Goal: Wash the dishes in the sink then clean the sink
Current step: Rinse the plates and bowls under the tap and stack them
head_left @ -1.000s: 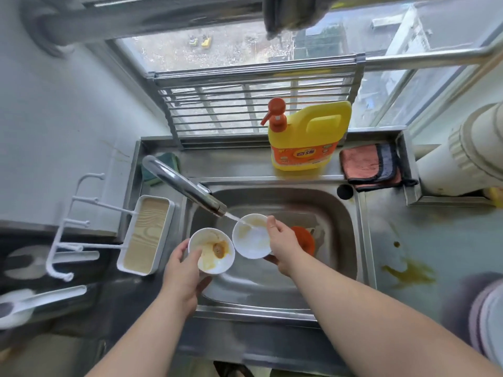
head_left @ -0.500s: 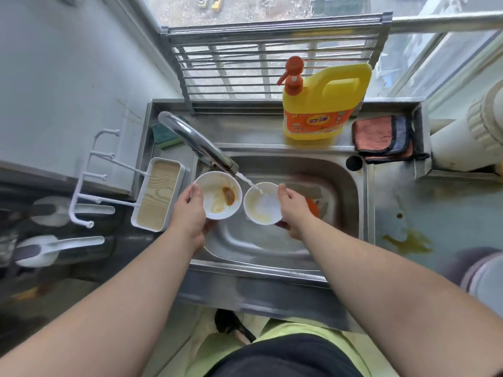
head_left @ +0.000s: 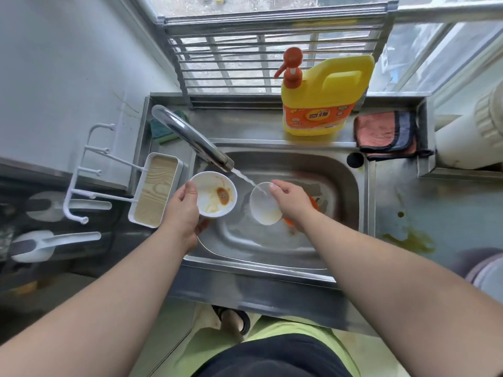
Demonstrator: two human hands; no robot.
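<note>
My left hand grips a white bowl smeared with orange sauce, held over the left side of the steel sink. Gripped by my right hand, a smaller white bowl tilts under the stream running from the chrome tap. An orange item lies in the basin, mostly hidden behind my right hand.
A yellow detergent jug with an orange pump stands on the back ledge, beside a folded pink and grey cloth. A green sponge lies behind the tap. A white rack with a wooden tray sits left. Yellow-brown spill stains the right counter.
The smaller bowl in my right hand has tipped more steeply under the water. The view has dropped lower, showing more of my arms and body. Both hands keep their bowls.
</note>
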